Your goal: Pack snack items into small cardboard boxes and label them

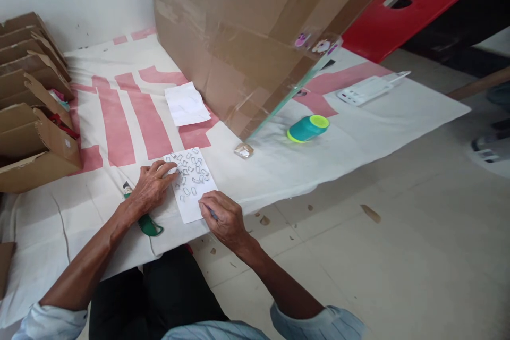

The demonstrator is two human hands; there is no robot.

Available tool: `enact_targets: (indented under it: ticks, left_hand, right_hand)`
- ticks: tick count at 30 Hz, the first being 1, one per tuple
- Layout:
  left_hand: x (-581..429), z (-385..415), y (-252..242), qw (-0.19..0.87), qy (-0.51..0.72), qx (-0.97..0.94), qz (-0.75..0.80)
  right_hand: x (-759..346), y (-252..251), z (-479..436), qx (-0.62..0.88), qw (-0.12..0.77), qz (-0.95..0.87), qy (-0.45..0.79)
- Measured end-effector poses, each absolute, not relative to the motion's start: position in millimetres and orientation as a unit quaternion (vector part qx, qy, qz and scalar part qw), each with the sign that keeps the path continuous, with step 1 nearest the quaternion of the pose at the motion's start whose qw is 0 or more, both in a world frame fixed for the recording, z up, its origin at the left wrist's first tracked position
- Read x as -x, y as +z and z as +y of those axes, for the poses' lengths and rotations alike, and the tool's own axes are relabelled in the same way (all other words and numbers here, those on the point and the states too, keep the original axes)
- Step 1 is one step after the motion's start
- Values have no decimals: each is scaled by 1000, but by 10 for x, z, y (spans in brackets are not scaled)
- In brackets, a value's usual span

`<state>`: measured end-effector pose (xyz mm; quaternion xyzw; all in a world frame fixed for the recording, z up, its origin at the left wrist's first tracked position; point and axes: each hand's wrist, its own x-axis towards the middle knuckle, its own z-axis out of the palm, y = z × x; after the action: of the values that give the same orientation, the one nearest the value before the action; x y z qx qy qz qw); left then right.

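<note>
Here, a white sheet [190, 208] of small dark-outlined rectangles lies on the table [258, 180], at eight o'clock from centre. At its nine o'clock, the left hand [153, 186] rests, fingers loosely spread; at four, the right hand [225, 218] has a narrow grip on a bluish object [214, 215], mostly hidden.
</note>
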<state>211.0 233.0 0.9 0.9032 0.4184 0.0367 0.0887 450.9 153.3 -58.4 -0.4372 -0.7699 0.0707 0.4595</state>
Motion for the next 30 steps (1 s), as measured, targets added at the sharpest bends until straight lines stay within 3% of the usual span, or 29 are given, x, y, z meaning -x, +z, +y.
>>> enact_targets:
  ticks: [30]
  left_hand:
    - [-2140, 2313, 12, 89, 30, -903, 419]
  right_hand:
    - [-4504, -585, 1541, 440, 459, -769, 69]
